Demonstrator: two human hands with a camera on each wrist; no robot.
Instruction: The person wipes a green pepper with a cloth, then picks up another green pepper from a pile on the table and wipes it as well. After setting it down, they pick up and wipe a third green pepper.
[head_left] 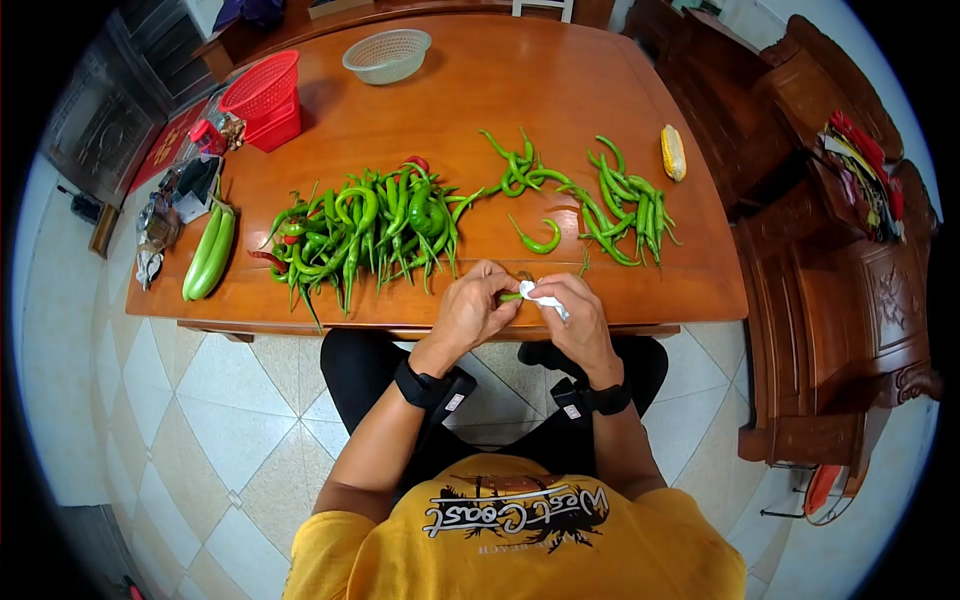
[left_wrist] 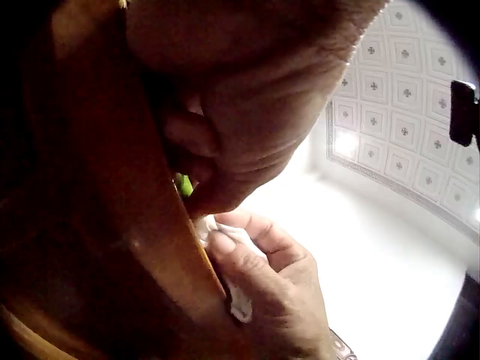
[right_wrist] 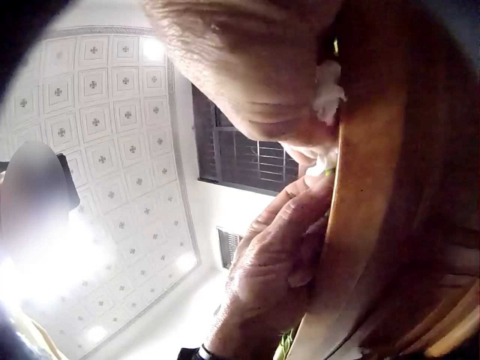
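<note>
At the table's front edge my left hand (head_left: 470,308) holds a green chili pepper (head_left: 510,297) between thumb and fingers. My right hand (head_left: 578,322) pinches a crumpled white tissue (head_left: 545,298) against the pepper's other end. In the left wrist view, the tissue (left_wrist: 240,300) hangs below the right thumb, and a bit of green pepper (left_wrist: 185,185) shows under the left fingers. Most of the pepper is hidden by the hands. A large heap of green chilies (head_left: 370,225) lies left of the hands; a smaller group (head_left: 630,205) lies to the right, with a single curved chili (head_left: 540,240) just beyond the hands.
Two long green eggplants (head_left: 210,250) lie at the table's left. Behind them stand a red basket (head_left: 268,100) and, farther back, a pale basket (head_left: 388,58). An ear of corn (head_left: 673,153) lies near the right edge of the wooden table (head_left: 560,90). Carved wooden chairs (head_left: 850,300) stand beyond.
</note>
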